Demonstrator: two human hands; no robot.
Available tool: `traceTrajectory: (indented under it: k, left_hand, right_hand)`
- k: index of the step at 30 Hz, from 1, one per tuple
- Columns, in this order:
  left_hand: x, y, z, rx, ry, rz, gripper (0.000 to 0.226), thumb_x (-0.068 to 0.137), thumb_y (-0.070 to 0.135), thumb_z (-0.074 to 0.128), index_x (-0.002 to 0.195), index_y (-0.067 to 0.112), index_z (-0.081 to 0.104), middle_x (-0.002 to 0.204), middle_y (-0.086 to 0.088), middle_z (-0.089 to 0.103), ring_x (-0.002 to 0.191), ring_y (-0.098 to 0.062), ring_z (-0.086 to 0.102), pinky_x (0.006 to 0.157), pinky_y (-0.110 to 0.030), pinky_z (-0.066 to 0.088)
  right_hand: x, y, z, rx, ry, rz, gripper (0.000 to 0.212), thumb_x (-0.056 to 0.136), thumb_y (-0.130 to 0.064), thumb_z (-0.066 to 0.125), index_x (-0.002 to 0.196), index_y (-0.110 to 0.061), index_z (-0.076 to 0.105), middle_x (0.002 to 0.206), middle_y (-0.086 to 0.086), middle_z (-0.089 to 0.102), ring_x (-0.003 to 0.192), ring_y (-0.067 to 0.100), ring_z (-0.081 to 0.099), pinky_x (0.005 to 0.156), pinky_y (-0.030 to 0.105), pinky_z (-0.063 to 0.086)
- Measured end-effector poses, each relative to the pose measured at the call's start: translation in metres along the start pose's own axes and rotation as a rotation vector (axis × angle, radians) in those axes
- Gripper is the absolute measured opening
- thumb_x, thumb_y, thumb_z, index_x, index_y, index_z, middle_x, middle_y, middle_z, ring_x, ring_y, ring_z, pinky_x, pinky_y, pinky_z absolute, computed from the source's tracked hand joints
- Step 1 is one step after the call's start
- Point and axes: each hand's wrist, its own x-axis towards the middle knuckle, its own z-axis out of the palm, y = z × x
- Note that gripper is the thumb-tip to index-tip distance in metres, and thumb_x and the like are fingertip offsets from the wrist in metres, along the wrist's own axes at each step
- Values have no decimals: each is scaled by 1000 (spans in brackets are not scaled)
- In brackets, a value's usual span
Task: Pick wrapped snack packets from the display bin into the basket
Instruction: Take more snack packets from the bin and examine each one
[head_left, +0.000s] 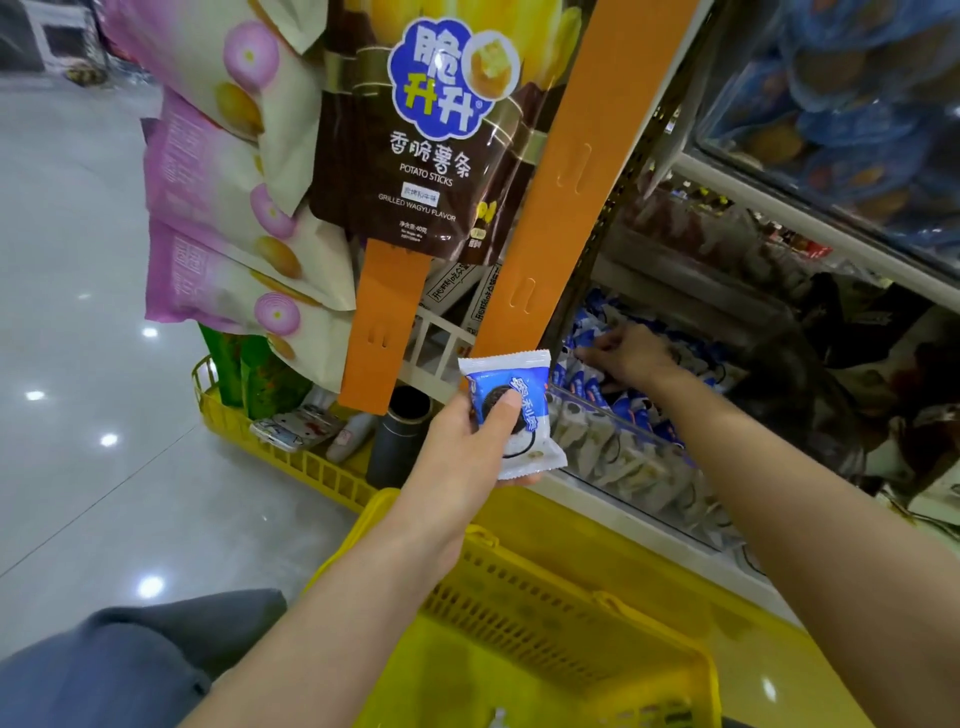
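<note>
My left hand (467, 441) grips a blue and white wrapped snack packet (519, 415) with a dark cookie printed on it, thumb across its front, above the yellow basket (571, 613). My right hand (631, 356) reaches into the clear-fronted display bin (613, 415), fingers curled down among several matching blue and white packets (639, 467). Whether it holds one cannot be told. The basket sits below both arms at the frame's bottom.
Orange hanging strips (571, 171) carry a brown potato-sticks bag (426, 130) and pink snack bags (223, 208) right above my left hand. A low yellow rack (291, 457) on the floor holds small items. Shelves with dark and blue packets rise at the right.
</note>
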Motion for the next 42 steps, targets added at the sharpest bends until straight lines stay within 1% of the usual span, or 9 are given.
traceTrajectory:
  k: [4, 9, 12, 14, 17, 24, 29, 37, 42]
  left_hand:
    - [-2, -3, 4, 92, -22, -9, 31, 95, 32, 47, 125, 23, 50, 100, 7, 63, 76, 9, 59, 55, -7, 47]
    - [-8, -10, 8, 159, -130, -42, 28, 96, 30, 48, 123, 36, 46, 118, 9, 60, 99, 5, 55, 71, -15, 42]
    - [-12, -17, 13, 179, -159, -69, 31, 96, 30, 48, 126, 34, 44, 120, 6, 62, 106, -6, 59, 94, -31, 47]
    - [-15, -24, 17, 199, -198, -61, 33, 96, 30, 47, 128, 34, 43, 119, 8, 62, 107, -5, 59, 93, -28, 47]
    - [-22, -37, 22, 243, -281, -54, 31, 96, 26, 48, 126, 28, 48, 118, 7, 64, 106, -2, 60, 89, -21, 46]
    - [-24, -62, 28, 260, -196, -3, 17, 92, 19, 55, 106, 12, 61, 98, -3, 72, 87, -6, 67, 67, -14, 50]
    - [-22, -73, 26, 294, -139, 51, 14, 92, 19, 54, 91, 9, 64, 78, -2, 70, 71, -7, 66, 57, -14, 47]
    - [-21, -80, 27, 310, -146, 35, 26, 92, 22, 54, 67, 24, 58, 63, 6, 63, 64, -2, 63, 49, -11, 43]
    - [-18, -80, 27, 255, -209, -65, 26, 81, 42, 60, 95, 20, 63, 90, -3, 72, 85, -13, 69, 71, -26, 53]
  right_hand:
    - [-15, -1, -6, -149, 159, -138, 36, 95, -33, 48, 109, -4, 63, 89, 13, 65, 78, 22, 60, 70, 29, 42]
    - [-86, -1, -7, 146, 391, -482, 17, 96, -30, 45, 98, -22, 60, 80, -7, 64, 56, -1, 51, 52, 10, 35]
    - [-138, 7, 4, 254, 287, -523, 16, 93, -37, 44, 100, -31, 57, 87, -13, 64, 71, 0, 56, 57, 11, 43]
    - [-161, 17, 13, 361, 150, -454, 17, 91, -36, 48, 104, -30, 57, 94, -13, 64, 86, 3, 59, 72, 13, 48]
    - [-176, 32, 25, 550, -19, -315, 8, 91, -20, 55, 93, -20, 63, 86, 7, 67, 78, 24, 62, 77, 38, 51]
    - [-192, 58, 41, 797, -100, -159, 14, 87, -7, 60, 75, -13, 64, 63, -4, 64, 56, 1, 57, 52, 16, 48]
    - [-195, 62, 49, 595, -2, -211, 18, 86, -21, 64, 70, -28, 61, 66, -9, 63, 62, 7, 56, 59, 30, 47]
    - [-200, 71, 49, -30, 282, -609, 11, 84, -26, 65, 83, -15, 66, 77, -4, 64, 73, 12, 57, 64, 19, 39]
    - [-193, 70, 44, 273, 228, -435, 6, 87, -20, 63, 82, -17, 63, 74, -9, 61, 71, 5, 55, 63, 14, 41]
